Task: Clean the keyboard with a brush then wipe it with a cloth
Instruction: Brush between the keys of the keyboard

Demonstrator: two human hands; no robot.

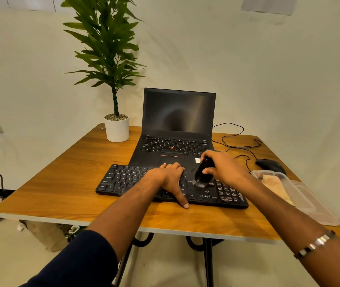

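Behind keyboard (123, 180) (laptop (177, 129) touching), right hand (225, 167) grips brush (201, 174).

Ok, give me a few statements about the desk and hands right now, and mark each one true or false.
1. The right hand holds a brush on the keyboard. True.
2. The left hand is lifted off the keyboard. False: it rests flat on it.
3. The laptop is shut. False: it stands open, screen dark.
4. A potted plant stands left of the laptop. True.
5. A mouse lies right of the laptop. True.
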